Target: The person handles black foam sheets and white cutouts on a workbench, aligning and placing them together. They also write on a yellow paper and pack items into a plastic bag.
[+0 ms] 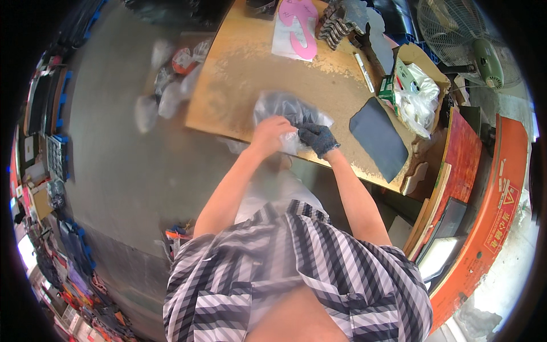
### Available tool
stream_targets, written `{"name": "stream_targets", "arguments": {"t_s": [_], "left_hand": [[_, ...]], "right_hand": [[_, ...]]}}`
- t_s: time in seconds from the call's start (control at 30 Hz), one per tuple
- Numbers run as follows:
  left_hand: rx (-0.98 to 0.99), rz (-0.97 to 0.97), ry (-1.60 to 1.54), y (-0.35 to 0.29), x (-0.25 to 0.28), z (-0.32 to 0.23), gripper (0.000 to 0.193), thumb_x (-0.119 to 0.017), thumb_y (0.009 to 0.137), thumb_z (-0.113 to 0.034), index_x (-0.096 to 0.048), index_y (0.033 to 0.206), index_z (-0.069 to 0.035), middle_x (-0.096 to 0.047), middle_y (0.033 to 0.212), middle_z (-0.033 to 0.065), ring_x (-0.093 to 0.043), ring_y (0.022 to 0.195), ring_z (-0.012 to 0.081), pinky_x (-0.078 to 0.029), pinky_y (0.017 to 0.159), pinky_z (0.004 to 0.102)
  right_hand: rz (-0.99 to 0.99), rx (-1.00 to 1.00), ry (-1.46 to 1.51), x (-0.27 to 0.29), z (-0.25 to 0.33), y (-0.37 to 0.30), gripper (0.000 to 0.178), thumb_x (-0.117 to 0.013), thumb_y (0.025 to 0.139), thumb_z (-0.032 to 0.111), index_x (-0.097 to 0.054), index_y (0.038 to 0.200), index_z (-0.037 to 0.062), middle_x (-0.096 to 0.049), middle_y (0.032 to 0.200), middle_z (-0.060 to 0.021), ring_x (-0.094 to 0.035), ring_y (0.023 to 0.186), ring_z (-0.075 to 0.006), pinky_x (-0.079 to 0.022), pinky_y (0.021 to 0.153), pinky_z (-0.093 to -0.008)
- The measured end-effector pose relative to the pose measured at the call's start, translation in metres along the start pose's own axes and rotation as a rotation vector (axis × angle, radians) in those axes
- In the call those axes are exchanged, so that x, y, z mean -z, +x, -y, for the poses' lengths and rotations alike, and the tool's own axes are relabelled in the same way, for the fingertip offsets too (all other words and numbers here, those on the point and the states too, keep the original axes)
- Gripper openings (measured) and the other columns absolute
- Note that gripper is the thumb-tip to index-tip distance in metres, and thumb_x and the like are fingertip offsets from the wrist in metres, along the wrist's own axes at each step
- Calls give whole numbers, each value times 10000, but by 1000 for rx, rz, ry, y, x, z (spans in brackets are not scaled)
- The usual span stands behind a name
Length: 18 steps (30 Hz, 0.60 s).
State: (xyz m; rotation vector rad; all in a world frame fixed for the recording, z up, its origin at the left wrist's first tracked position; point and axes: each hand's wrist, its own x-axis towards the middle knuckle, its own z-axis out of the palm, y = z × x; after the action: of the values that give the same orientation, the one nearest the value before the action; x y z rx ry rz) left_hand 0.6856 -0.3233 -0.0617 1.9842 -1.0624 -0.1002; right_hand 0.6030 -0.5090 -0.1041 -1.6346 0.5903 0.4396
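A clear plastic bag (279, 107) with something dark inside lies near the front edge of a worn wooden table (239, 74). My bare left hand (272, 132) grips the bag's near side. My right hand (317, 137), in a dark knitted glove, holds the bag's near right corner. Both hands are close together over the table's front edge. What is inside the bag is blurred.
A dark flat sheet (378, 137) lies right of my hands. A pink shoe-shaped template (301, 25) on white paper, a stack of dark cut pieces (339, 23) and a cardboard box (419, 85) with plastic sit farther back. Filled plastic bags (165, 85) lie on the floor at the left. A fan (456, 34) stands at the right.
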Motion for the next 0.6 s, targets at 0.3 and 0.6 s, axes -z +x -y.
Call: {"name": "stream_targets", "arguments": {"t_s": [0.3, 0.6], "left_hand": [[141, -110, 47, -72, 8, 4, 321, -645, 676, -19, -689, 984, -99, -637, 864, 50, -586, 802, 246, -475, 673, 338], [651, -134, -261, -100, 6, 25, 217, -628, 834, -116, -653, 1043, -63, -657, 920, 94, -619, 806, 205, -481, 711, 303]], "right_hand": [[-262, 469, -885, -17, 17, 15, 240, -600, 834, 287, -674, 968, 102, -668, 884, -121, -630, 808, -261, -487, 745, -362], [559, 415, 838, -22, 161, -12, 203, -547, 883, 184, -627, 1004, 41, -653, 960, -95, -610, 890, -219, -506, 794, -350]]}}
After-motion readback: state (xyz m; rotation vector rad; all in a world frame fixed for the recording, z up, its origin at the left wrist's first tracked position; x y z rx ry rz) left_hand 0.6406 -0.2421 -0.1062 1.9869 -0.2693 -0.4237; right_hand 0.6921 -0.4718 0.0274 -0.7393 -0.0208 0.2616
